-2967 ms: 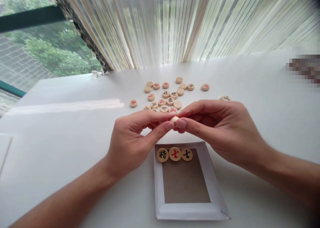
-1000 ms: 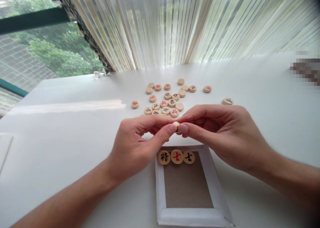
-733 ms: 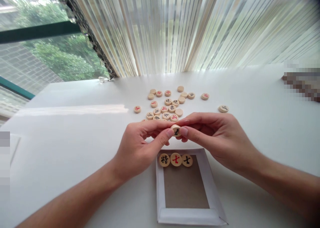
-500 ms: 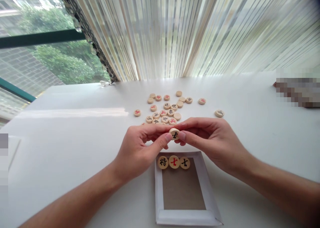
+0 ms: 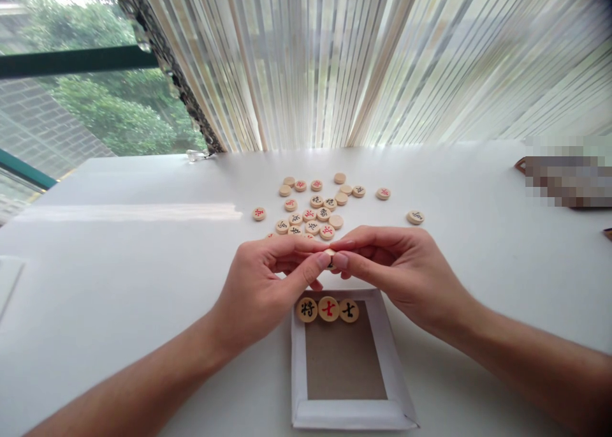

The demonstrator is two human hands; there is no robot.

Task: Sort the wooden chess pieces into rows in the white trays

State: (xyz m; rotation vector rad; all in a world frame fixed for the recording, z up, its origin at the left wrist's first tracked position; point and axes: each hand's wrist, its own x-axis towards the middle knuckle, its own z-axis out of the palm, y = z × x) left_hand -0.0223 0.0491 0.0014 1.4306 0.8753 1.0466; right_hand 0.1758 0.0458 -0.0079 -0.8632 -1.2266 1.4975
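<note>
Between the fingertips of both hands is a round wooden Chinese chess piece [image 5: 330, 258], its black character mostly covered by my thumbs. My left hand [image 5: 272, 287] pinches it from the left, and my right hand [image 5: 396, 268] pinches it from the right. Just below them lies a shallow white cardboard box [image 5: 354, 414] with a brown bottom. Along its far edge three pieces sit in a row: a black-marked piece [image 5: 306, 309], a red-marked piece [image 5: 329, 309] and another black-marked piece [image 5: 349, 310].
Beyond my hands, several loose chess pieces [image 5: 312, 227] lie scattered on the white table [image 5: 143, 252], some face down. One piece [image 5: 415, 217] sits apart at the right. A string curtain [image 5: 306, 60] hangs behind the table. A blurred brown object [image 5: 564, 180] lies far right.
The held piece has tipped, so less of its character shows between my thumbs. Both hands stay in nearly the same place, while the whole view has shifted slightly.
</note>
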